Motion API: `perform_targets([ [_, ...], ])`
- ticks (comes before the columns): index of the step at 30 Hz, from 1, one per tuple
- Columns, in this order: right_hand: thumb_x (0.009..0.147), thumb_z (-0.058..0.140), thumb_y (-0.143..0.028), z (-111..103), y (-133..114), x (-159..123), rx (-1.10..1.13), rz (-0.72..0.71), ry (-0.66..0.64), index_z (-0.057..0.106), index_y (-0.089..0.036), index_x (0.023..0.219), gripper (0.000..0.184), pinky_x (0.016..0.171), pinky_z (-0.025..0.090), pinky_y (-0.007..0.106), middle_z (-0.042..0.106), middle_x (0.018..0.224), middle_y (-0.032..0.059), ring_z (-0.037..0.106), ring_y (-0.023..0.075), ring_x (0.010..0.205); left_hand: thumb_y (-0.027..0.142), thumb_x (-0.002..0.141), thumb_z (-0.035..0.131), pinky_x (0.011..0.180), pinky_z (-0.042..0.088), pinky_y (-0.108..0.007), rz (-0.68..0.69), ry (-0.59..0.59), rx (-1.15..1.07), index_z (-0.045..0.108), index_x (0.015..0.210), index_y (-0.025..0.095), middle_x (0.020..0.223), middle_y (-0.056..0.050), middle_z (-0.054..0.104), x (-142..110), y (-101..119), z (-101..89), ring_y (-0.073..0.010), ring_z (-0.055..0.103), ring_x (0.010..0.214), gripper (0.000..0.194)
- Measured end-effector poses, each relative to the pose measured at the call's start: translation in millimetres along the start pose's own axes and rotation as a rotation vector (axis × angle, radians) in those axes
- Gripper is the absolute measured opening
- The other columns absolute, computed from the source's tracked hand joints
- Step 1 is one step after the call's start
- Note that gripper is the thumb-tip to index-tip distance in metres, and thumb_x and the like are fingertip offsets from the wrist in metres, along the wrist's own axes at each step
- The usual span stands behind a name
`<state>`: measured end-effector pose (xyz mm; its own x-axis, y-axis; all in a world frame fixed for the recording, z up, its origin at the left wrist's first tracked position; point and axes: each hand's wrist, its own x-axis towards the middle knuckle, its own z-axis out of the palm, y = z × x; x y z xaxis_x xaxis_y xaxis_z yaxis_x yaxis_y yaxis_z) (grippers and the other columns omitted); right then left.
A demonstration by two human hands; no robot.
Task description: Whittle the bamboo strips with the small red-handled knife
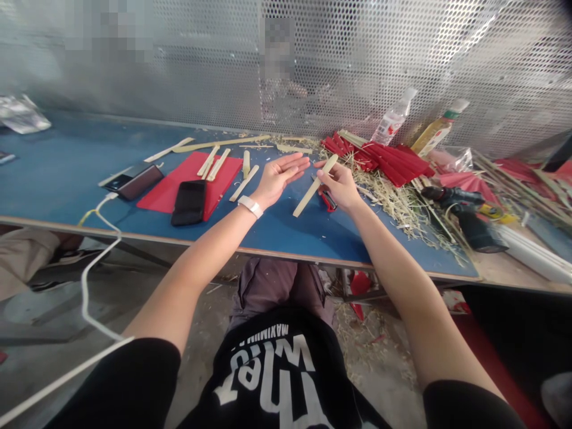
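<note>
My right hand (pixel 342 183) pinches a flat, pale bamboo strip (pixel 308 193), which slants down toward the table's front. My left hand (pixel 280 177) is open beside it, fingers stretched out toward the strip and apart from it, with a white band on the wrist. Just under my right hand is a small red and black tool (pixel 329 202), partly hidden, so its kind does not show. Left of my left hand, two short bamboo pieces (pixel 245 182) lie on the blue table (pixel 272 229).
A red sheet (pixel 161 193) bears bamboo slips and a black phone (pixel 189 204). Beside it rests another phone (pixel 140 182) with a white cable. At right are shavings (pixel 397 205), red folded fans (pixel 393 164), two bottles (pixel 393 119) and a power drill (pixel 469 217). Perforated metal (pixel 201 77) stands behind.
</note>
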<state>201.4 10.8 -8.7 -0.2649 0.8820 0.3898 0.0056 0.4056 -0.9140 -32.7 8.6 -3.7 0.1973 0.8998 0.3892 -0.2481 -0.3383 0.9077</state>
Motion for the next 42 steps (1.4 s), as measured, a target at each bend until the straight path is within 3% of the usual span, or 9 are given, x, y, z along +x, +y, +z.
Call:
perform_targets([
  [6,0.085,0.096,-0.084,0.5,-1.3,-0.6,0.043,-0.002,-0.003,0.078,-0.031,0.119,0.066,0.06,0.065,0.036,0.067,0.092,0.0022,0.064,0.0188,0.072,0.019,0.099,0.082,0.146,0.046,-0.053,-0.073,-0.015,-0.184,0.088,0.14,0.028,0.156,-0.009,0.083,2.2,0.2,-1.6,-0.0324,0.058,0.172,0.043],
  [10,0.086,0.097,-0.083,0.4,-0.7,-0.4,0.045,-0.004,0.004,0.08,-0.03,0.119,0.064,0.06,0.065,0.035,0.068,0.092,0.002,0.066,0.0185,0.073,0.018,0.108,0.059,0.15,0.038,-0.051,-0.119,-0.014,-0.331,0.079,0.156,0.028,0.171,-0.005,0.073,3.1,9.7,-0.9,-0.0275,0.038,0.183,0.053],
  [15,0.08,0.099,-0.087,0.1,-0.4,0.1,0.059,0.025,0.016,0.081,-0.03,0.117,0.071,0.056,0.062,0.033,0.069,0.092,0.0019,0.065,0.0175,0.071,0.023,0.117,0.033,0.149,0.04,-0.052,-0.165,-0.024,-0.458,0.069,0.169,0.026,0.175,-0.001,0.07,3.0,22.6,-3.5,-0.0244,0.034,0.185,0.063],
  [20,0.08,0.097,-0.089,-0.2,-1.6,0.5,0.052,0.036,0.001,0.079,-0.029,0.118,0.074,0.054,0.06,0.031,0.069,0.091,0.0015,0.065,0.0167,0.07,0.042,0.123,0.023,0.147,0.043,-0.049,-0.196,-0.002,-0.55,0.062,0.176,0.021,0.179,-0.004,0.066,-1.1,32.0,-0.5,-0.0257,0.036,0.185,0.069],
  [26,0.078,0.097,-0.092,0.8,-4.1,-0.9,0.055,0.046,-0.009,0.079,-0.028,0.119,0.078,0.053,0.059,0.03,0.069,0.09,0.0012,0.064,0.0163,0.069,0.08,0.116,0.005,0.145,0.045,-0.05,-0.214,-0.004,-0.662,0.052,0.183,0.015,0.18,-0.011,0.064,-7.7,41.0,2.5,-0.0305,0.038,0.184,0.104],
  [32,0.089,0.084,-0.094,-4.1,16.6,4.4,-0.09,0.056,0.055,0.079,-0.026,0.125,0.078,0.064,0.067,0.039,0.072,0.095,0.006,0.071,0.023,0.079,0.084,0.113,0.005,0.146,0.044,-0.051,-0.238,-0.065,-0.708,0.045,0.188,0.017,0.18,-0.011,0.064,-8.4,43.0,0.9,-0.0309,0.039,0.183,0.108],
  [36,0.097,0.076,-0.091,-13.2,31.1,9.1,-0.459,-0.151,0.329,0.072,-0.025,0.152,0.086,0.102,0.07,0.059,0.076,0.131,0.0169,0.075,0.0366,0.122,0.083,0.112,0.004,0.148,0.04,-0.046,-0.286,-0.137,-0.695,0.043,0.188,0.014,0.18,-0.012,0.064,-9.6,41.9,4.4,-0.0289,0.039,0.183,0.11],
  [38,0.102,0.071,-0.087,-14.2,30.0,9.2,-0.536,-0.271,0.382,0.062,-0.029,0.168,0.088,0.109,0.067,0.063,0.071,0.149,0.0196,0.071,0.0393,0.139,0.083,0.112,0.005,0.149,0.037,-0.047,-0.343,-0.202,-0.687,0.043,0.189,0.015,0.181,-0.011,0.063,-10.9,39.3,8.7,-0.0291,0.039,0.183,0.109],
  [42,0.105,0.071,-0.084,-4.0,17.6,6.4,-0.399,-0.326,0.239,0.076,-0.03,0.147,0.069,0.098,0.07,0.051,0.081,0.127,0.0136,0.08,0.0312,0.115,0.091,0.108,0.011,0.151,0.033,-0.053,-0.475,-0.318,-0.691,0.04,0.19,0.019,0.185,-0.012,0.058,-13.8,31.5,18.1,-0.0335,0.043,0.182,0.113],
])
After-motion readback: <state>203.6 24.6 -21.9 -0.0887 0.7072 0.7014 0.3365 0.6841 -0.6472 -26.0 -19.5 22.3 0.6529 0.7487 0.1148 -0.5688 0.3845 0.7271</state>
